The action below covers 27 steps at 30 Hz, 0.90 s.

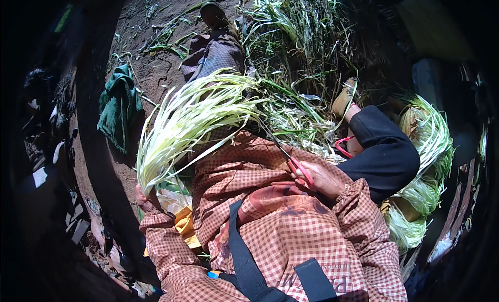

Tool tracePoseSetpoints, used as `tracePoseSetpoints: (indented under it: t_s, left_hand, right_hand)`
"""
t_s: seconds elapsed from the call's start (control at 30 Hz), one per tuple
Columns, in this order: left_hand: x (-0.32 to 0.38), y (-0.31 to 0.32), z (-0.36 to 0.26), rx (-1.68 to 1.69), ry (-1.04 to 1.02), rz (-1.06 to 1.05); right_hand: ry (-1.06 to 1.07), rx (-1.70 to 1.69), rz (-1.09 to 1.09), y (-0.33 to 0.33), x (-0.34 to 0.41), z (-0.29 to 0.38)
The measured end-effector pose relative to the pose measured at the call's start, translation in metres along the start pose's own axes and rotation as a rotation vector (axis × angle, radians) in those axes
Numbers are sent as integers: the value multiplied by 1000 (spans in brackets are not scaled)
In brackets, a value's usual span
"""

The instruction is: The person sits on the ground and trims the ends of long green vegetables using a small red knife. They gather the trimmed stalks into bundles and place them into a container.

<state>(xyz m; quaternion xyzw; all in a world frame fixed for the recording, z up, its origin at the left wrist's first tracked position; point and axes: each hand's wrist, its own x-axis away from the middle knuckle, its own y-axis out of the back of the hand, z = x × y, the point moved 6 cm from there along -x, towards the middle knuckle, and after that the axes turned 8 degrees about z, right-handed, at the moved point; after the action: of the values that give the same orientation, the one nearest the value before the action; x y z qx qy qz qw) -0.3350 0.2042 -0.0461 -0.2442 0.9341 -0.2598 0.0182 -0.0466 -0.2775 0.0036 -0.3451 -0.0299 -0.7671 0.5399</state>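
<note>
My left hand (145,198) grips the bundled end of a bunch of long, pale yellow-green leaves (195,119), which look like blanched chives. The bunch fans up and right across my lap, over a checked apron (249,161). In my right hand (323,181) is a pair of scissors (302,171) with red handles. Their long dark blades slant up and left towards the loose leaf tips, and whether the blades are parted is hard to tell. Pale cut leaf scraps (312,134) lie beyond the blades.
Gathered pale leaf bundles (427,142) lie at the right, beside my bent leg (382,146). A heap of green and dried leaves (308,37) covers the ground ahead. At left, a dark green cloth (121,107) sits near a yellow bag (187,226).
</note>
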Motion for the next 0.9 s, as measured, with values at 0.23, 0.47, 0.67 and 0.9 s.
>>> tracePoseSetpoints:
  t_s: [0.23, 0.47, 0.67, 0.9]
  left_hand:
    - [3, -4, -6, -98, 31, 207]
    - [26, 23, -6, -112, -42, -114]
    - [30, 9, -2, -57, -86, 101]
    - [45, 4, -6, -195, -149, -88]
  right_hand:
    - [-11, -318, -29, 7, -61, 7]
    - [68, -184, -83, 25, -124, 22]
    - [151, -326, -274, 38, -129, 11]
    - [178, -254, -660, 74, -102, 3]
